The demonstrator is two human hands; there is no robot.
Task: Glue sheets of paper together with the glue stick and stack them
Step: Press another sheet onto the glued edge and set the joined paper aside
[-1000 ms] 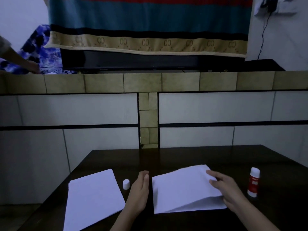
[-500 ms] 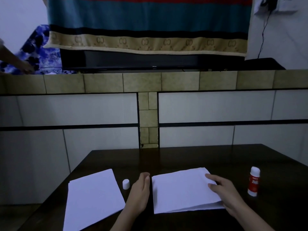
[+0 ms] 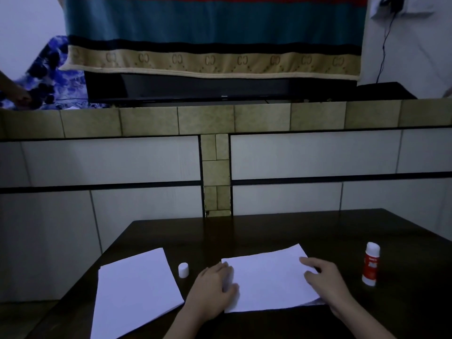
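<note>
Dim room w/ a tiled ledge (image 3: pixel 208 119) across the middle, a striped blanket (image 3: pixel 212 33) hanging over a dark TV (image 3: pixel 220 88) behind it, and a dark wooden table (image 3: pixel 269 231) in front of me at the bottom of the head view. On the table I see two lots of white paper. Centre-right lies the sheet pile (image 3: pixel 269 280) I'm working on; it looks like more than one sheet, since a second edge shows along its near right corner. My left hand (image 3: pixel 212 292) rests at the pile's left edge, fingers straight and relaxed, fingertips lying over the edge, not grasping anything. My right hand (image 3: pixel 325 282) lies on the right part of the pile, fingers spread and pressing flat on the top sheet, also released, nothing pinched as far as I can tell. Left of my left hand is a separate paper stack (image 3: pixel 134 292), turned at an angle, apart from both hands. Btw the two paper lots, just beside the left hand, stands the small white cap (image 3: pixel 183 270). Glue stick (image 3: pixel 371 264), red label, white top, stands upright on the table to the right of the pile, near my right hand but not touching it. Far left bg: someone else's hand (image 3: pixel 18 95) on a blue patterned cloth (image 3: pixel 51 77)
</note>
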